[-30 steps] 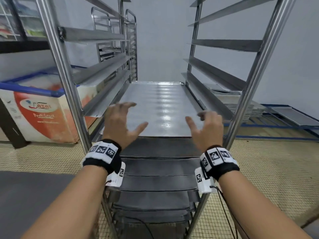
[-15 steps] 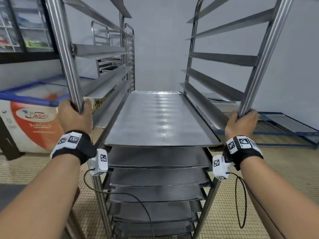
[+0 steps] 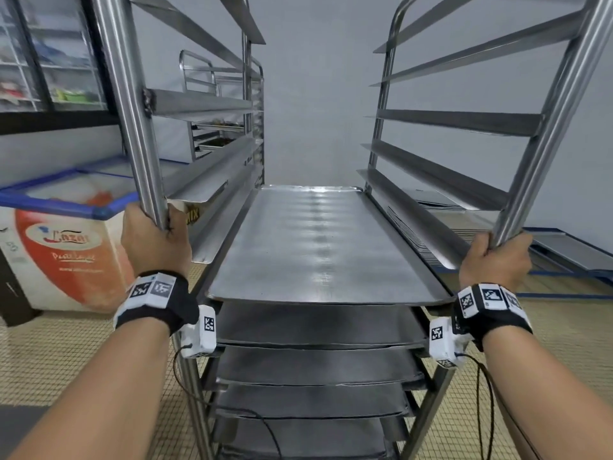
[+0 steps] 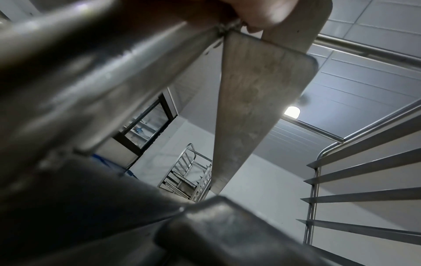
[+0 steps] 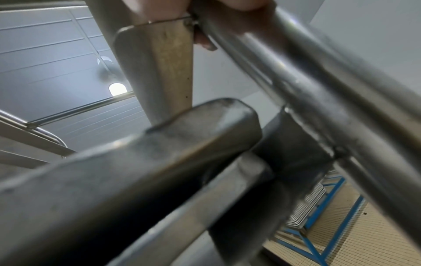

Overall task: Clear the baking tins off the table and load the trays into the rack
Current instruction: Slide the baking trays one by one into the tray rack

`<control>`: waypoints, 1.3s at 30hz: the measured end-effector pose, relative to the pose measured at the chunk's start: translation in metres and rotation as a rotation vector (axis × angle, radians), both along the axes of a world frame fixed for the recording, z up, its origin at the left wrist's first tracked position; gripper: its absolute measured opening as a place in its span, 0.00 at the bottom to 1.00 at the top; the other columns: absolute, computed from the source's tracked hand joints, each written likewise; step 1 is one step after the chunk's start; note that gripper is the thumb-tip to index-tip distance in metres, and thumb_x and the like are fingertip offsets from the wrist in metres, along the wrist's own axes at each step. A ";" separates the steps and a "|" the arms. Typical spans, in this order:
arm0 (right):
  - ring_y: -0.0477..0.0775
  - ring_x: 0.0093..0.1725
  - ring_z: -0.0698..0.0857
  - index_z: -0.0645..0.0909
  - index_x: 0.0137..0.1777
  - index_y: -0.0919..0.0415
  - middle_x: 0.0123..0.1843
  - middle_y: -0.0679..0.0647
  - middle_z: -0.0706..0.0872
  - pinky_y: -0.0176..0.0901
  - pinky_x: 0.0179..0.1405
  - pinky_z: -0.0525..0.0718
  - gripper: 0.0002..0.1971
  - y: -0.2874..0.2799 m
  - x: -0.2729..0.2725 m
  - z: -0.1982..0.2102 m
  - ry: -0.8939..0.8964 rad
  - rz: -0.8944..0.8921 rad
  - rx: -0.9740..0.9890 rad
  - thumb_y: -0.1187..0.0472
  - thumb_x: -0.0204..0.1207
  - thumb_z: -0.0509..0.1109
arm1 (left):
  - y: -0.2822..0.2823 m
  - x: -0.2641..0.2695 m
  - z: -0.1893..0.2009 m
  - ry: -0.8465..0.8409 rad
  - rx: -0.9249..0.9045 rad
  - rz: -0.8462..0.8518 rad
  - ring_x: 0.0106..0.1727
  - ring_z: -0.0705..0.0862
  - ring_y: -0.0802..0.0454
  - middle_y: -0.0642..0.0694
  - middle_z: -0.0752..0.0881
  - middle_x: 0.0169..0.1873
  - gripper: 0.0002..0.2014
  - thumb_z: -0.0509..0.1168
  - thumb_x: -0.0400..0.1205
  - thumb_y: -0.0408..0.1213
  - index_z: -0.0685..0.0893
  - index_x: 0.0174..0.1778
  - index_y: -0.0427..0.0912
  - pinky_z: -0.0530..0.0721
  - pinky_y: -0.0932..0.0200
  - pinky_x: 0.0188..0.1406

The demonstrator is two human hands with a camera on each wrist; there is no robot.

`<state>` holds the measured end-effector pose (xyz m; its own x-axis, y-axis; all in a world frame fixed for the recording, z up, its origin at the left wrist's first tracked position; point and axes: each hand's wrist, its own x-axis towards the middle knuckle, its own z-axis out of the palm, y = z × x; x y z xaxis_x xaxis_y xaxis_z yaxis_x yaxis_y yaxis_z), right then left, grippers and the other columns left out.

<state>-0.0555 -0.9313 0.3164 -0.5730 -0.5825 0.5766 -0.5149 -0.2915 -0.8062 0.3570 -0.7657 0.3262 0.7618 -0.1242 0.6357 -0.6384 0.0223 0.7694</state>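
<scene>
A tall steel rack (image 3: 464,122) stands right in front of me. A shiny flat tray (image 3: 318,247) lies on its runners at waist height, with several darker trays (image 3: 318,363) stacked on the runners below. My left hand (image 3: 156,242) grips the rack's left front post (image 3: 127,104). My right hand (image 3: 497,258) grips the right front post (image 3: 557,104). In the left wrist view the fingertips (image 4: 262,16) curl round the post (image 4: 91,72) beside a runner end (image 4: 255,100). The right wrist view shows fingers (image 5: 205,41) wrapped round the post (image 5: 318,100).
A chest freezer (image 3: 63,247) with a blue rim stands on the left, a glass-door cabinet (image 3: 49,54) behind it. A second rack (image 3: 219,104) stands further back. Stacked trays (image 3: 441,200) on a low blue frame (image 3: 570,280) lie to the right. The floor is tiled.
Both hands left the top tray and took hold of the rack's two front posts. Since half a second ago they have kept that grip, and the rack looms closer.
</scene>
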 end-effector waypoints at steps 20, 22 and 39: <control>0.60 0.34 0.73 0.70 0.59 0.73 0.35 0.59 0.72 0.48 0.33 0.69 0.14 -0.176 0.054 0.005 0.012 0.067 0.007 0.61 0.82 0.62 | -0.189 0.049 0.006 0.017 0.010 -0.013 0.48 0.81 0.30 0.26 0.82 0.48 0.16 0.64 0.83 0.41 0.76 0.55 0.29 0.72 0.47 0.42; 0.60 0.34 0.72 0.70 0.59 0.73 0.38 0.62 0.74 0.48 0.33 0.69 0.14 -0.195 0.059 0.006 0.012 0.063 0.005 0.61 0.82 0.62 | -0.206 0.051 0.007 0.019 0.013 -0.008 0.48 0.80 0.30 0.25 0.82 0.48 0.16 0.64 0.83 0.39 0.76 0.55 0.27 0.68 0.51 0.41; 0.62 0.31 0.77 0.69 0.57 0.69 0.36 0.63 0.78 0.47 0.31 0.72 0.13 -0.376 0.112 -0.007 0.026 0.045 -0.010 0.59 0.81 0.62 | -0.388 0.110 0.011 0.092 0.059 -0.043 0.55 0.81 0.30 0.27 0.83 0.55 0.15 0.63 0.84 0.36 0.75 0.61 0.30 0.73 0.48 0.47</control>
